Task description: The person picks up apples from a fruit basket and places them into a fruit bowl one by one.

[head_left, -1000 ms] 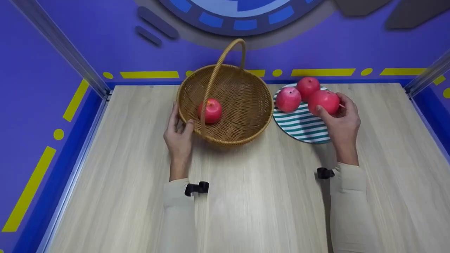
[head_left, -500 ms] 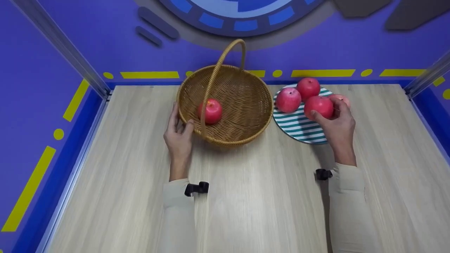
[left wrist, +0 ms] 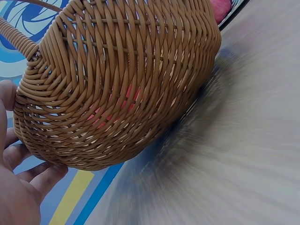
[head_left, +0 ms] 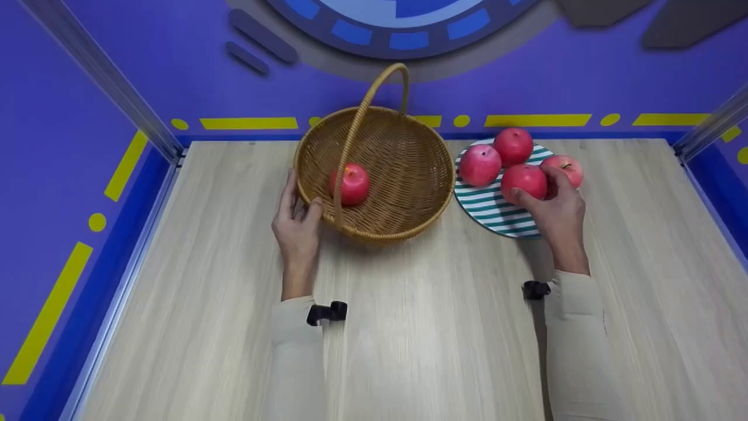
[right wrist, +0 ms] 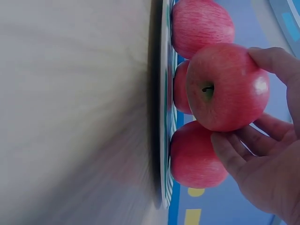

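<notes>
My left hand (head_left: 298, 231) holds the wicker basket (head_left: 421, 225) at its left side, thumb by the rim and fingers against the outer wall. Inside the basket lies one red apple (head_left: 354, 186), showing only through the weave in the left wrist view. With thumb and fingers my right hand (head_left: 562, 216) grips another red apple (right wrist: 227, 86), raised off the striped plate (head_left: 497, 216). Three more apples sit on that plate: a pinkish one (head_left: 479, 166) at left, a red one (head_left: 513, 146) at the back and a paler one (head_left: 565, 166) at right, beside my fingers.
The basket's tall arched handle (head_left: 367, 99) stands up over its opening. Basket and plate sit close together near the back of the wooden table (head_left: 409, 327). Blue printed panels (head_left: 654, 82) rise behind and at both sides.
My right hand has moved left and slightly toward me with the gripped apple, uncovering the paler apple at the plate's right. The left hand and basket have stayed put.
</notes>
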The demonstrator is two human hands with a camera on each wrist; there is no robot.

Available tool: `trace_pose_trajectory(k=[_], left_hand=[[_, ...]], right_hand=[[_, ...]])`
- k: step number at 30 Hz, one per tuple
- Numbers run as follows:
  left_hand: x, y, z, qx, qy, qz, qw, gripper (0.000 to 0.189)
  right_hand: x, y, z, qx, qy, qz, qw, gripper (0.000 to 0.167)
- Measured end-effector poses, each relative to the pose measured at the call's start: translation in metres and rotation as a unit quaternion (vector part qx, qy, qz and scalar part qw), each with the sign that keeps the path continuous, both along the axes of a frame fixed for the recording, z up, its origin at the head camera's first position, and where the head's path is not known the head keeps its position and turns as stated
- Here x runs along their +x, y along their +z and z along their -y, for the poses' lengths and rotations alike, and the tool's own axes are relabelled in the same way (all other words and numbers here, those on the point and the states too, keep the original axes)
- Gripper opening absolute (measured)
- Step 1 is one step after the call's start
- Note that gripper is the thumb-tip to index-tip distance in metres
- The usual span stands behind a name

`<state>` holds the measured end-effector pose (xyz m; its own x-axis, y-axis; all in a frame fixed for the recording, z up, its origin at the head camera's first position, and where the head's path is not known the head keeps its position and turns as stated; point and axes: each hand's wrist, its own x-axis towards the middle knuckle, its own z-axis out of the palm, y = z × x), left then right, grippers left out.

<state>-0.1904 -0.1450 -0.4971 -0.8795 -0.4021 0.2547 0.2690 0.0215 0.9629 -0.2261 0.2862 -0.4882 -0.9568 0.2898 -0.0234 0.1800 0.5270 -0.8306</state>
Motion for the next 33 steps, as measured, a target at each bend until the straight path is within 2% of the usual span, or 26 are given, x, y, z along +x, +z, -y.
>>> trace_pose_trajectory(k=[6, 23, 33], left_hand=[[0.0012, -0.0017, 0.0011, -0.007, -0.002, -0.01, 0.9999, 0.067], [0.0014, -0.0026, 0.0009, -0.001, -0.002, -0.007, 1.0, 0.068], [0.0016, -0.0018, 0.0007, -0.009, -0.001, -0.005, 0.9999, 0.069]], right_hand=[[-0.0013, -0.0014, 0.0003, 0.008, 0.009, 0.011, 0.9999, 0.091], [0.0012, -0.0022, 0.0012, 0.019, 0.045, 0.011, 0.9987, 0.086], [0.0022, -0.0016, 0.0033, 0.064, 0.061, -0.025, 0.9957, 0.079]])
